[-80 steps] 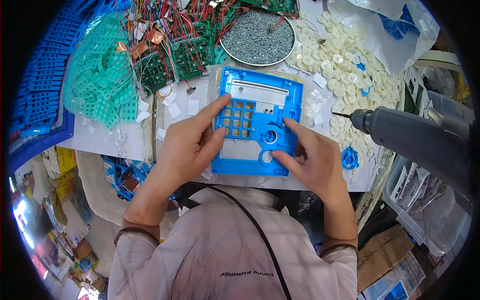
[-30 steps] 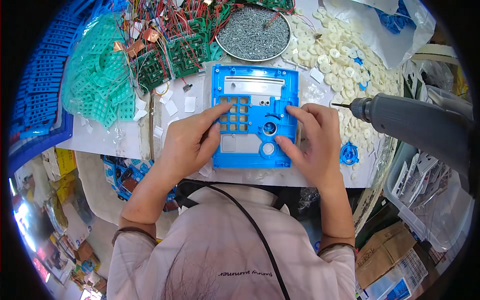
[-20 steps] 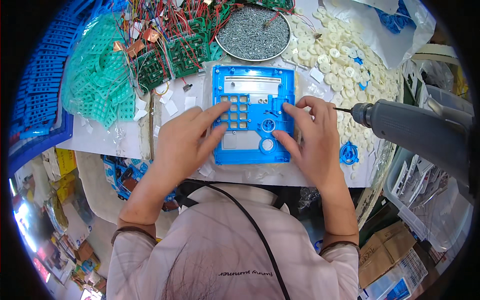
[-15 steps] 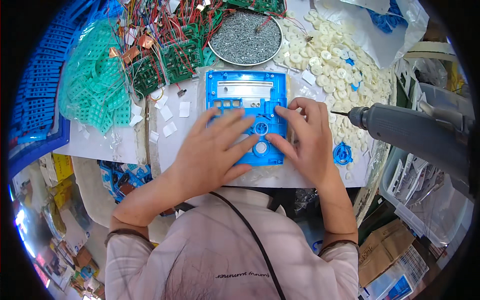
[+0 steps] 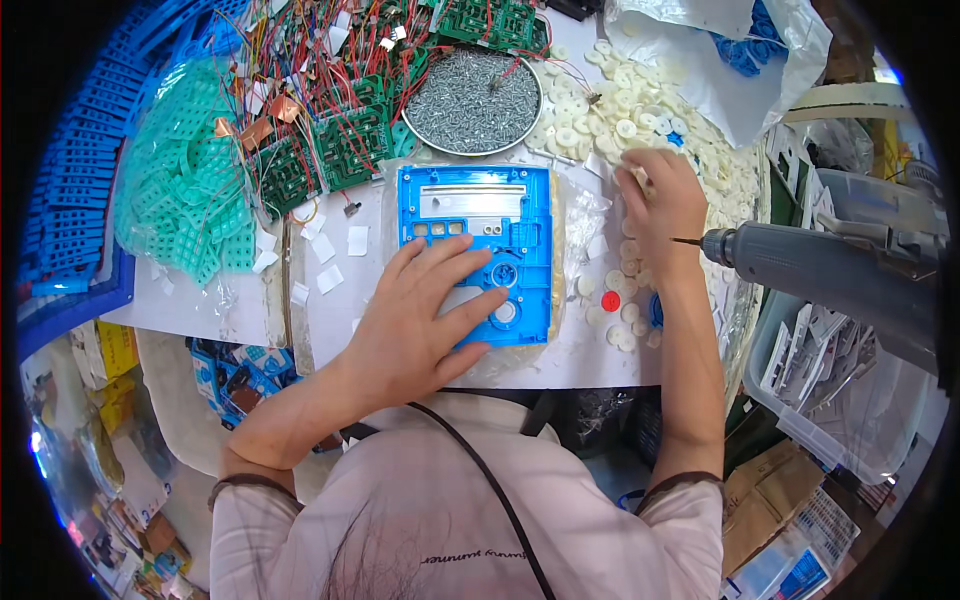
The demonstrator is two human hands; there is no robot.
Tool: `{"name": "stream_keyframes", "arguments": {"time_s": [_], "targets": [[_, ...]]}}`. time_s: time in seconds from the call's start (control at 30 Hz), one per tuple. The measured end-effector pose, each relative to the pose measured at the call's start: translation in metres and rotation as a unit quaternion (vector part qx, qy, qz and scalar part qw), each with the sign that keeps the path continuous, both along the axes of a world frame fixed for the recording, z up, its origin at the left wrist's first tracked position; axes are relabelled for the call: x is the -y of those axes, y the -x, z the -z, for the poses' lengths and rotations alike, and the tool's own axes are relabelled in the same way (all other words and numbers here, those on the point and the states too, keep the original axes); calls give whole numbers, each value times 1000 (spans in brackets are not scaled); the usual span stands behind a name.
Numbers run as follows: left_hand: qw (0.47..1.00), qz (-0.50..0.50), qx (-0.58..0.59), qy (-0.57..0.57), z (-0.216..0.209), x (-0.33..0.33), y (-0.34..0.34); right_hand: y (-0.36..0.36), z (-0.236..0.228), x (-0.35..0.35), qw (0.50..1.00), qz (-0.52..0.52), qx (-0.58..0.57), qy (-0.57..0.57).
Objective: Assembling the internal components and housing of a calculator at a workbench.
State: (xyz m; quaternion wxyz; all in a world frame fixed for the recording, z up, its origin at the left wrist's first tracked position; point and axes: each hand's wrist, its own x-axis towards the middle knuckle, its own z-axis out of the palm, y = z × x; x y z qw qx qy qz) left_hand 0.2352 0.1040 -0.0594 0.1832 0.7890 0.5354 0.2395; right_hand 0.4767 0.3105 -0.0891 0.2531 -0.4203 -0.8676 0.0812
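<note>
Blue plastic panel (image 5: 480,235) lies flat on bench (image 5: 340,300), windowed, with round holes. Left hand (image 5: 425,315) spread open on it; right hand (image 5: 662,205) pinches a white disc (image 5: 640,180).

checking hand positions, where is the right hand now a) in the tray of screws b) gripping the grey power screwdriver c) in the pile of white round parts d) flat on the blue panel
c: the right hand is in the white round parts, beside the blue panel that the left hand presses flat.
</note>
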Motion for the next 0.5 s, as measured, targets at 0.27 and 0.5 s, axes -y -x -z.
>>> {"name": "stream_keyframes", "arguments": {"time_s": [0.27,0.5], "targets": [[922,-46,321,213,-11,-10,-33,-8,-11,117,949,-25,-241,201],[951,-49,268,149,-7,-1,-30,24,-45,171,955,-97,-196,203]]}}
